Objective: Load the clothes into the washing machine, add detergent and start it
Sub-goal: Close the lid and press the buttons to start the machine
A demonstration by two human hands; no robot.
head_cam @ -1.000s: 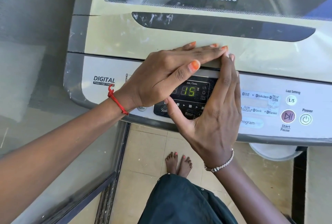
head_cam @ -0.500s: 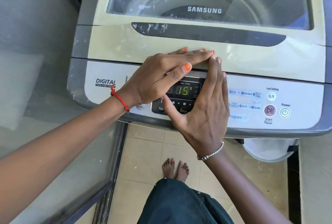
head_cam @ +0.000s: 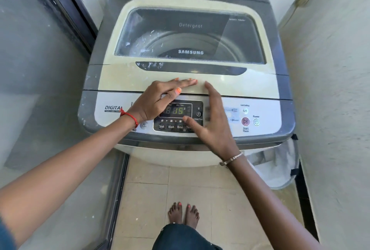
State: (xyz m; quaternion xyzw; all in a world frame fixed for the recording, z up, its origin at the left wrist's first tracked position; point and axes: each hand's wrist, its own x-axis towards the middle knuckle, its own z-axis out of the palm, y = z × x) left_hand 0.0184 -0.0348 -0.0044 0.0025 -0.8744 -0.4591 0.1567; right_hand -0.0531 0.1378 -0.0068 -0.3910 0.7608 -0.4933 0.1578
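Observation:
A cream and grey top-loading washing machine point(head_cam: 124, 77) stands in front of me with its glass lid point(head_cam: 190, 35) closed. Its control panel point(head_cam: 264, 109) shows a green 15 on the display point(head_cam: 177, 111). My left hand point(head_cam: 158, 99) lies flat with straight fingers on the lid's front edge, above the display. Just right of the display is my right hand point(head_cam: 213, 123), fingers straight and held edge-on, its tips near the left fingertips. A red start/pause button point(head_cam: 245, 121) and a power button point(head_cam: 256, 122) sit further right. No clothes or detergent are visible.
A glass door point(head_cam: 40, 89) with a dark frame runs along the left. A white wall point(head_cam: 330, 69) closes the right side. A translucent laundry bag point(head_cam: 280, 165) hangs at the machine's right front corner. My bare feet point(head_cam: 183, 213) stand on beige tiles.
The view has pulled back and up, so the whole machine shows. My right hand has shifted right, away from my left hand, uncovering more of the display.

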